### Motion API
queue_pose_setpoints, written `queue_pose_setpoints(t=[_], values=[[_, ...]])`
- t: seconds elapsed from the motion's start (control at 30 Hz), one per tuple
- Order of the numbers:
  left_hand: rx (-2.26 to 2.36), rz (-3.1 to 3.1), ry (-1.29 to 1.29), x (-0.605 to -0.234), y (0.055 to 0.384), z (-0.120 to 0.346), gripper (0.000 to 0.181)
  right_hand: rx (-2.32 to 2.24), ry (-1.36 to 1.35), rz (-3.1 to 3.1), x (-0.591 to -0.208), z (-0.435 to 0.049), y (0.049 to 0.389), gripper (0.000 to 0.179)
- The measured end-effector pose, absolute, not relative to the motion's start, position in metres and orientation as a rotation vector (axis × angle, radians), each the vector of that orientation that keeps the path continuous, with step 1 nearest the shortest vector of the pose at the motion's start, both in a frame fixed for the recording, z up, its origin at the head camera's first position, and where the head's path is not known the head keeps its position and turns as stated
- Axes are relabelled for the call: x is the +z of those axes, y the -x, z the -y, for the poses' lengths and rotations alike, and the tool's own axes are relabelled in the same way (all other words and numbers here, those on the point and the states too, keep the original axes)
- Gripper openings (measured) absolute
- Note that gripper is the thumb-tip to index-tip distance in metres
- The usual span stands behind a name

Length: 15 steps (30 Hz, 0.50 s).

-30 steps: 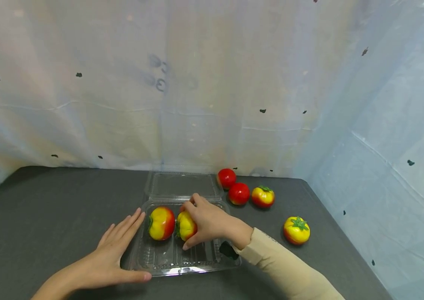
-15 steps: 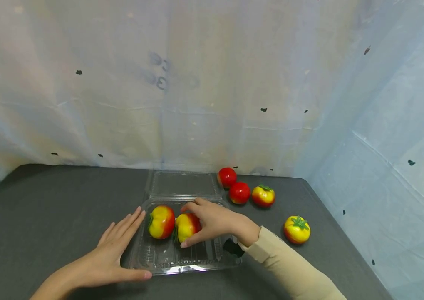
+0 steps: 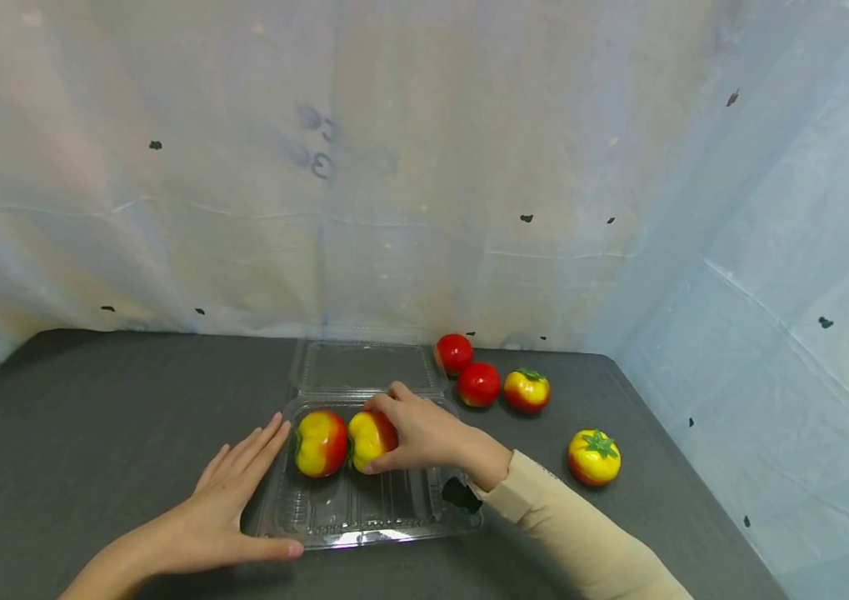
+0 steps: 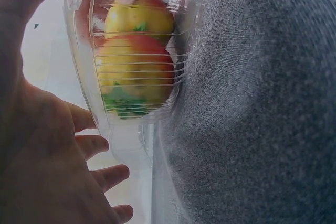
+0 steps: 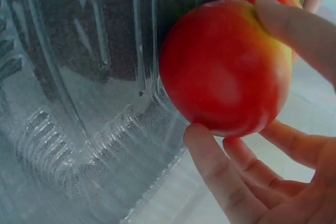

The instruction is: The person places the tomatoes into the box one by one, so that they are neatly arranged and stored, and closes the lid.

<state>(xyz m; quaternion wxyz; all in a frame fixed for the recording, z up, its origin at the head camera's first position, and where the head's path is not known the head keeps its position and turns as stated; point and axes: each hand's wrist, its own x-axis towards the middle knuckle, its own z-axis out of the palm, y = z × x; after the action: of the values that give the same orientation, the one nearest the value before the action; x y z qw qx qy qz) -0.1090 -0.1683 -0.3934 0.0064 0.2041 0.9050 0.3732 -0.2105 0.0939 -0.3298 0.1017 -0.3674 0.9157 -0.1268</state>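
Observation:
An open clear plastic clamshell box (image 3: 364, 537) lies on the dark table, its lid (image 3: 364, 367) folded back away from me. Inside, towards the back left, a red-and-yellow tomato (image 3: 321, 443) rests on its side, green leaves facing left. A second tomato (image 3: 370, 440) sits close to its right; my right hand (image 3: 424, 433) grips it, thumb at the near side and fingers at the far side. In the right wrist view, thumb and fingertips touch this tomato's red skin (image 5: 226, 72). My left hand (image 3: 225, 508) spreads along the box's left side, fingers straight, thumb by the front left corner.
To the right of the lid are two tomatoes showing red, one behind (image 3: 454, 354) and one in front (image 3: 479, 384). Beside them stands a yellow-and-red tomato (image 3: 526, 391); another (image 3: 594, 457) is farther right. Pale plastic sheeting (image 3: 424, 183) rises behind the table and on the right.
My right hand loosens around the second tomato, then closes on it again. That tomato has shifted slightly away from me, level with the first one. The left hand stays put.

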Motion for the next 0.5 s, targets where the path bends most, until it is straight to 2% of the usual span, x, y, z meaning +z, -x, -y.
queue_pose_setpoints(t=[0.5], values=[[1.171, -2.824, -0.655, -0.3937, 0.1099, 0.1686, 0.119, -0.373, 1.088, -2.7, -0.3254, -0.0999, 0.2106, 0.076]])
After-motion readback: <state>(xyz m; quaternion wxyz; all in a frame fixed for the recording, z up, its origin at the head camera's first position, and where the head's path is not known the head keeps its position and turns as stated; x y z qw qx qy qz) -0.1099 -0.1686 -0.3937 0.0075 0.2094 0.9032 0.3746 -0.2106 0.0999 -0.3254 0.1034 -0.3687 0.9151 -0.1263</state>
